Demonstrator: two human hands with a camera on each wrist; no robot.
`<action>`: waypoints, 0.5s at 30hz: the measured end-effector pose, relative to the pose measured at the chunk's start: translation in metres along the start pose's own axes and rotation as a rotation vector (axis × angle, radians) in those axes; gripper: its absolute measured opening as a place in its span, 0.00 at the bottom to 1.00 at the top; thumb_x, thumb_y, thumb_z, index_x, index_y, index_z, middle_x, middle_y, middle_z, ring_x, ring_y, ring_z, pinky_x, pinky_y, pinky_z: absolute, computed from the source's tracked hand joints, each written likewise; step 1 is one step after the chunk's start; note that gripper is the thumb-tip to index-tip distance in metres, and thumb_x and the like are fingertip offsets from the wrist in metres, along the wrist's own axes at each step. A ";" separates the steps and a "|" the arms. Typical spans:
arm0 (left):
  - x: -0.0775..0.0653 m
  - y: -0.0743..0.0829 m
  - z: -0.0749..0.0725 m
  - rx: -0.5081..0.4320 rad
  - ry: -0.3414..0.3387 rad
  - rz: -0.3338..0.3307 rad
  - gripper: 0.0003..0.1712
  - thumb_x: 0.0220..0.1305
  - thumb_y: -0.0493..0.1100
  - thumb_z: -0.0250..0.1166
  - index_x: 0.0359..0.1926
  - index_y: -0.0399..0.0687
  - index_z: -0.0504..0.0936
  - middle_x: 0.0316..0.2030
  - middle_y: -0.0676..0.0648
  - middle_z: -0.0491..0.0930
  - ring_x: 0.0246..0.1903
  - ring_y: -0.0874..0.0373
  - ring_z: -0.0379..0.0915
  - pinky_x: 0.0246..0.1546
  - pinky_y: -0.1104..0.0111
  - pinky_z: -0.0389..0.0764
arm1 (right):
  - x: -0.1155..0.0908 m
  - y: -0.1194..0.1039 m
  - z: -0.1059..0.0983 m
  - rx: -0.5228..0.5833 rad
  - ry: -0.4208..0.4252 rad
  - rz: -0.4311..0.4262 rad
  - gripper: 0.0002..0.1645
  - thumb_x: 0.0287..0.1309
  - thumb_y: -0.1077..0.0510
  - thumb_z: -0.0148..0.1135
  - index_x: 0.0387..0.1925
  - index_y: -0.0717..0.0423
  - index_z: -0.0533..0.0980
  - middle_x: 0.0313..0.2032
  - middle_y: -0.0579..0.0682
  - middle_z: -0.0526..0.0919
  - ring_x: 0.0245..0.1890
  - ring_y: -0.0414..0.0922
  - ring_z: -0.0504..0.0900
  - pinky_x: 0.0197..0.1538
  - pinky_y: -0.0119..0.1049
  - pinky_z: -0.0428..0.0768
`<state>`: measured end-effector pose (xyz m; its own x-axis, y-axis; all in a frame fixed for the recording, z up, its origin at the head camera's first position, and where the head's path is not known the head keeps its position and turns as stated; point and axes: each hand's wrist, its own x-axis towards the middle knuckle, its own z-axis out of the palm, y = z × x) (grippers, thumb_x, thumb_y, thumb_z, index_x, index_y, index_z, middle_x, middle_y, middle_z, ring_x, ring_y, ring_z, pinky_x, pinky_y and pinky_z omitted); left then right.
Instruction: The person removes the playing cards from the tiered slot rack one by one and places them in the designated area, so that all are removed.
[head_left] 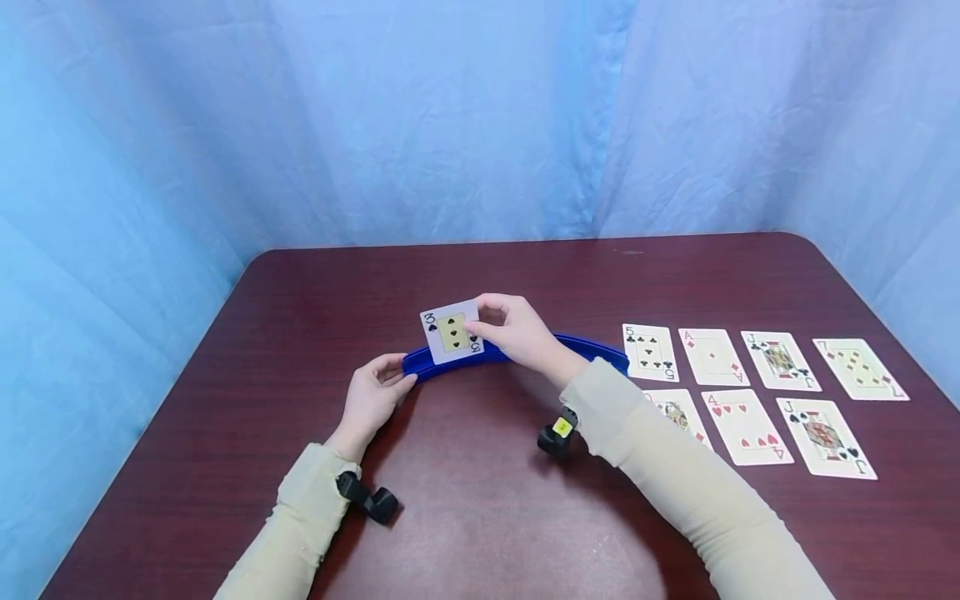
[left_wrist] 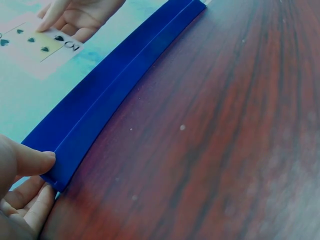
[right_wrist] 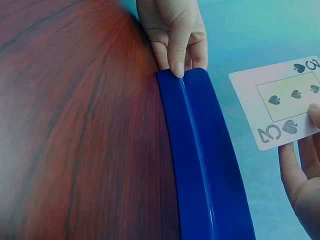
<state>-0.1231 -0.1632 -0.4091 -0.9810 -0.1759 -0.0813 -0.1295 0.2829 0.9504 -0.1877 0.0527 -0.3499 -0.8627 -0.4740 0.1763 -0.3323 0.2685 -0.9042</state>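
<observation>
A curved blue card holder [head_left: 592,350] stands on the dark red-brown table. My left hand [head_left: 372,392] grips its left end, thumb on the near face and fingers beneath, as the left wrist view shows on the blue holder [left_wrist: 100,100]. Between thumb and fingers my right hand [head_left: 521,332] pinches a three of spades [head_left: 452,333] by its right side. The card is tilted and hangs above the holder's left part. In the right wrist view the three of spades [right_wrist: 280,100] is apart from the holder [right_wrist: 200,150], face showing.
Playing cards lie face up in two rows on the right: the five of clubs [head_left: 650,352], ace of diamonds [head_left: 712,357], seven of diamonds [head_left: 860,369], four of hearts [head_left: 747,427] and several face cards, one partly behind my right sleeve [head_left: 675,467]. Light blue curtains [head_left: 450,125] hang behind the table.
</observation>
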 end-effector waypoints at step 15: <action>0.000 0.000 -0.001 -0.006 -0.004 0.004 0.21 0.57 0.28 0.64 0.53 0.30 0.76 0.50 0.30 0.78 0.50 0.45 0.77 0.38 0.82 0.74 | -0.041 0.013 -0.038 -0.035 -0.009 0.050 0.12 0.60 0.64 0.61 0.45 0.62 0.77 0.41 0.59 0.84 0.40 0.46 0.82 0.38 0.33 0.80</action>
<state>-0.1231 -0.1638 -0.4087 -0.9821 -0.1714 -0.0787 -0.1248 0.2780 0.9524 -0.1711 0.1075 -0.3537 -0.8754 -0.4662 0.1273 -0.3016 0.3212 -0.8977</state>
